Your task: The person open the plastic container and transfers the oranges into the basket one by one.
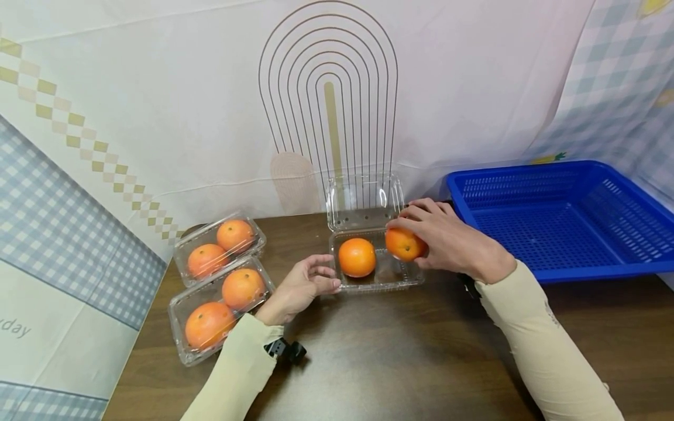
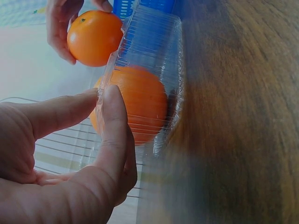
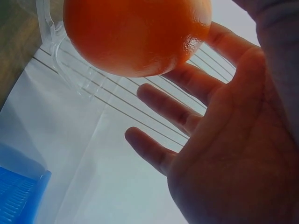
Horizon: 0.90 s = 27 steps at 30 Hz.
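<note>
A clear plastic clamshell box (image 1: pixel 379 285) stands on the table with its lid (image 1: pixel 363 204) raised against the wall cloth. One orange (image 1: pixel 357 258) sits in its left half. My left hand (image 1: pixel 302 287) pinches the box's left rim between thumb and finger, plain in the left wrist view. My right hand (image 1: pixel 447 237) holds a second orange (image 1: pixel 405 244) over the box's right half. In the right wrist view that orange (image 3: pixel 135 37) rests against the fingers, with the outer fingers apart from it. Whether it touches the box floor is hidden.
Two closed clamshell boxes, a rear one (image 1: pixel 181 266) and a front one (image 1: pixel 181 351), each with two oranges, lie at the left. A blue plastic basket (image 1: pixel 547 272) stands at the right. A patterned cloth wall (image 1: pixel 210 117) rises behind the wooden table (image 1: pixel 368 362).
</note>
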Each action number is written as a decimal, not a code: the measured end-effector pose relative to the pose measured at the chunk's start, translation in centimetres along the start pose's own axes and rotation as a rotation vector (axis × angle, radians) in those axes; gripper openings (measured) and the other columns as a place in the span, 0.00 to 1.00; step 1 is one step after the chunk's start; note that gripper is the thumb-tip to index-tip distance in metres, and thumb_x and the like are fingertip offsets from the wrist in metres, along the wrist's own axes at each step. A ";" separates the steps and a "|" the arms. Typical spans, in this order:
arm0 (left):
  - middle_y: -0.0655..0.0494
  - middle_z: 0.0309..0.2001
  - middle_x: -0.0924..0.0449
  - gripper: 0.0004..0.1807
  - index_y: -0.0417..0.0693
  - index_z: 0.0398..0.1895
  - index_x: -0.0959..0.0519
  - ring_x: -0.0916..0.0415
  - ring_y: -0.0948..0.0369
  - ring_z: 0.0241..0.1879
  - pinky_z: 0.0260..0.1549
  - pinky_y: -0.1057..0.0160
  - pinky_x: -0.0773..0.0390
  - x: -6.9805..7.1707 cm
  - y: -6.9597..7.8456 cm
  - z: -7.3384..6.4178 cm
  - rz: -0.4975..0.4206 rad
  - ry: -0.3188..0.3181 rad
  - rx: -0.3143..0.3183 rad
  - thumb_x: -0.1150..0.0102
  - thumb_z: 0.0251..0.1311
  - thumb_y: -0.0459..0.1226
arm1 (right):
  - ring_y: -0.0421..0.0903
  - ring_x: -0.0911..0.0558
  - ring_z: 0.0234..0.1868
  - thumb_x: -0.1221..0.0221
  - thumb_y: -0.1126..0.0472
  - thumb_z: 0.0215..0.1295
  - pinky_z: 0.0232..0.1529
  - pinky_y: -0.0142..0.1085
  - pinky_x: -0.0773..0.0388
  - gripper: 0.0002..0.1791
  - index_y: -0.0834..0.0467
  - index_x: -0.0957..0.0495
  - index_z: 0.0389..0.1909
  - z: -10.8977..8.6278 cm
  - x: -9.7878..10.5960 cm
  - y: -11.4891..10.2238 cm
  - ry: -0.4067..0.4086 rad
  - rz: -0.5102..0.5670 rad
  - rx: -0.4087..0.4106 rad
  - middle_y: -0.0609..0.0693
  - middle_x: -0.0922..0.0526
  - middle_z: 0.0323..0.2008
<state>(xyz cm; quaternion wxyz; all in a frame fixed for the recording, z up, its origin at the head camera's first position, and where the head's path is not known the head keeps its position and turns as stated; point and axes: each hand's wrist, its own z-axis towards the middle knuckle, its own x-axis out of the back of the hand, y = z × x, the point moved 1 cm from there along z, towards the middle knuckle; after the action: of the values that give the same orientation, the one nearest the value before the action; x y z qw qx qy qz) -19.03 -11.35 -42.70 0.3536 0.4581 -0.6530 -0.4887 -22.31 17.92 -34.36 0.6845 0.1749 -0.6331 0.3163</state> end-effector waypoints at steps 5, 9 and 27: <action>0.36 0.54 0.27 0.34 0.35 0.72 0.37 0.19 0.65 0.38 0.46 0.66 0.13 0.0 0.0 0.0 -0.002 0.003 0.007 0.39 0.63 0.22 | 0.57 0.35 0.68 0.22 0.61 0.47 0.66 0.63 0.38 0.38 0.48 0.23 0.63 0.0 -0.1 0.0 0.001 0.002 0.001 0.53 0.23 0.62; 0.36 0.54 0.27 0.34 0.35 0.72 0.37 0.19 0.64 0.38 0.47 0.65 0.13 0.0 0.0 0.0 0.000 0.001 0.004 0.39 0.63 0.22 | 0.57 0.35 0.68 0.22 0.61 0.46 0.66 0.63 0.38 0.39 0.48 0.23 0.63 0.0 0.0 0.0 0.002 0.002 0.002 0.53 0.23 0.62; 0.36 0.54 0.27 0.34 0.36 0.72 0.36 0.19 0.64 0.38 0.49 0.62 0.13 0.1 -0.1 0.1 0.003 -0.001 0.004 0.39 0.63 0.22 | 0.57 0.36 0.68 0.23 0.60 0.47 0.66 0.63 0.38 0.39 0.48 0.24 0.64 -0.2 0.3 0.2 -0.005 0.005 -0.022 0.54 0.24 0.63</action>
<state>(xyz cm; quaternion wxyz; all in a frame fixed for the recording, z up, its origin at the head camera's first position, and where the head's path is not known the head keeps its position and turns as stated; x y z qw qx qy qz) -19.13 -11.44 -42.84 0.3528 0.4575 -0.6549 -0.4870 -22.29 18.32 -34.16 0.6840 0.1663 -0.6388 0.3105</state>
